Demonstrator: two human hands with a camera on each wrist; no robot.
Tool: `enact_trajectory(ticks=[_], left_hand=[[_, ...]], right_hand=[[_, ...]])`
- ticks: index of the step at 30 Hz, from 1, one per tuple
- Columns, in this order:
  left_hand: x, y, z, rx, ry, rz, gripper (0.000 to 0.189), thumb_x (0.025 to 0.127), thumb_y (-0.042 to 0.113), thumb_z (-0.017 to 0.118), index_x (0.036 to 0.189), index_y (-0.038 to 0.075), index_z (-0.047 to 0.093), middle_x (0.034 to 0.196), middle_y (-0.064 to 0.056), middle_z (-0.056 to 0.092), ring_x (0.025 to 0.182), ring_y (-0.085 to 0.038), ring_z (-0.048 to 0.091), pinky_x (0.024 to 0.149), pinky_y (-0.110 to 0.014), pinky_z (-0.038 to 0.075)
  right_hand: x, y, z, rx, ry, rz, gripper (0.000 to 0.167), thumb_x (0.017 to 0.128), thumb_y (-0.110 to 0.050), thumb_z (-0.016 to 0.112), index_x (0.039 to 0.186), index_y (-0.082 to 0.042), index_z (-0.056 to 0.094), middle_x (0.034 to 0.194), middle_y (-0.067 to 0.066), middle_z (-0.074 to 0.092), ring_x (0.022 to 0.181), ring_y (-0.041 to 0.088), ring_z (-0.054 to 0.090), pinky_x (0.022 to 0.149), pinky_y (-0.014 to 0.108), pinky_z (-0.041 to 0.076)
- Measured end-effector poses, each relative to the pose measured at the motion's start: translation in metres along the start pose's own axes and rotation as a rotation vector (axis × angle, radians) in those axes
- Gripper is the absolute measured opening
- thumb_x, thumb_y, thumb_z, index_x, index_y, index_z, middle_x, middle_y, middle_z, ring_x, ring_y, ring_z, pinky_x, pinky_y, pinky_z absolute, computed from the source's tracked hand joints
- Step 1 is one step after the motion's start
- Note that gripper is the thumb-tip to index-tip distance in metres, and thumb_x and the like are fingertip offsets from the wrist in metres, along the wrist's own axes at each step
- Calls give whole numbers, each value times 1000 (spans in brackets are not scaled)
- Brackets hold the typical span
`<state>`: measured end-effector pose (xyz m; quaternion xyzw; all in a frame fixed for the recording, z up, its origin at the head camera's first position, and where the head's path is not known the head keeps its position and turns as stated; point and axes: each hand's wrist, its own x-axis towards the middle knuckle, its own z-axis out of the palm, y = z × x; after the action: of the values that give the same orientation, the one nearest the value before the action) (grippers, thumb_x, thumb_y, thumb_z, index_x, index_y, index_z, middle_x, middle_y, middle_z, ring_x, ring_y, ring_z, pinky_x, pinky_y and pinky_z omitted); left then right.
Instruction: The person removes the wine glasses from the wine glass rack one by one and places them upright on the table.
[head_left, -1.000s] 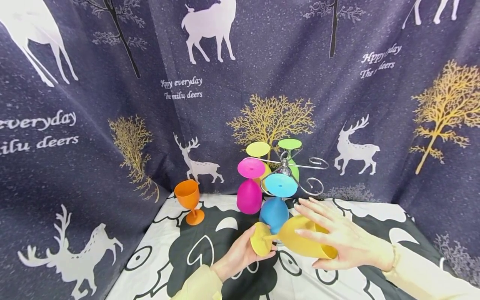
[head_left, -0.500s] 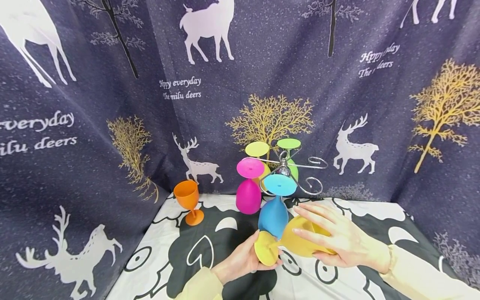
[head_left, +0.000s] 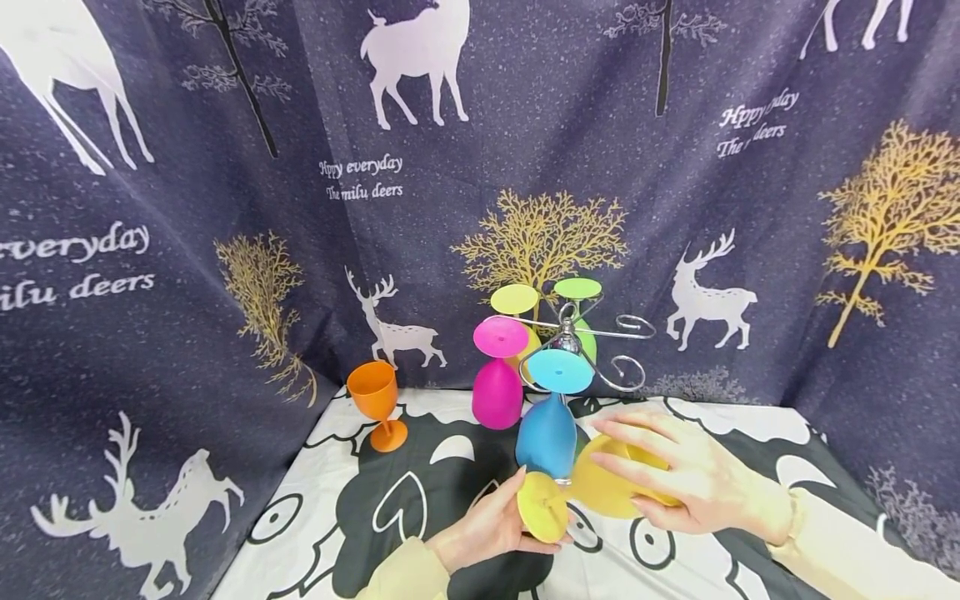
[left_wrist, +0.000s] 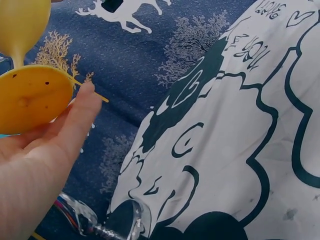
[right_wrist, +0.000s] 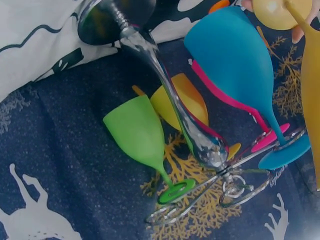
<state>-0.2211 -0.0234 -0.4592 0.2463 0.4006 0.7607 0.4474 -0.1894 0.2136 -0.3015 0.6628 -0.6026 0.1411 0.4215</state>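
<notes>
A yellow plastic goblet [head_left: 596,487] lies sideways between both hands, its mouth toward the right. My left hand [head_left: 491,521] holds it by the round foot [head_left: 542,507], which also shows in the left wrist view with left fingers [left_wrist: 75,115] behind it. Around the bowl, the right hand [head_left: 682,475] grips with fingers on top and thumb below. Just behind is a chrome goblet rack [head_left: 567,343]. Upside down on it hang a blue goblet [head_left: 546,437], a pink goblet [head_left: 498,396], a green goblet [right_wrist: 137,130] and a second yellow goblet [right_wrist: 180,102].
An orange goblet [head_left: 374,392] stands upright at the left of the table. On the rack's right side, curled wire arms [head_left: 628,372] stick out. The table wears a black and white cartoon cloth [head_left: 300,508]. A dark blue deer-print curtain [head_left: 420,225] encloses the back and sides.
The goblet's foot and my left hand have shifted right and a little nearer. My right fingers have come closer in around the bowl. The rack and its goblets stay put.
</notes>
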Motion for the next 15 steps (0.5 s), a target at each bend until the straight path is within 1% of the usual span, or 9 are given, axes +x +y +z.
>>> enact_trajectory(ticks=[3,6,8,12,14,15], left_hand=[[-1,0,-2,48,13,10,65,98,46,15,139,-4,25,120,-15,51,111,-36,47,91,-50,34],[-3,2,-4,111,66,23,64,98,44,16,133,-6,35,115,-14,54,105,-31,52,88,-49,38],[-5,6,-6,164,125,36,63,99,44,18,127,-7,41,109,-13,56,99,-27,55,86,-47,41],[-8,19,-10,263,278,87,61,96,45,31,118,-9,48,101,-15,58,90,-24,57,81,-42,45],[-8,26,-11,292,332,109,62,94,48,37,116,-9,50,100,-16,58,88,-24,58,80,-41,46],[-8,30,-11,303,349,118,62,93,48,38,115,-8,50,100,-16,58,88,-24,58,79,-40,46]], right_hand=[[0,0,-3,-24,-1,6,33,90,-20,46,109,3,60,108,26,55,95,39,53,82,41,40],[0,0,-8,-51,-14,24,32,90,-19,46,108,3,61,107,23,57,92,37,54,78,40,41],[0,0,-12,-63,-22,34,31,90,-19,46,107,2,62,105,22,58,91,36,55,78,39,40],[-3,0,-18,-53,-21,50,31,91,-19,46,104,4,62,103,22,58,91,36,55,86,38,38],[-6,0,-20,-47,-15,54,31,91,-20,47,104,4,62,103,23,58,91,36,55,88,37,37],[-7,1,-21,-44,-14,57,31,91,-20,47,103,4,63,102,23,58,91,36,56,88,37,37]])
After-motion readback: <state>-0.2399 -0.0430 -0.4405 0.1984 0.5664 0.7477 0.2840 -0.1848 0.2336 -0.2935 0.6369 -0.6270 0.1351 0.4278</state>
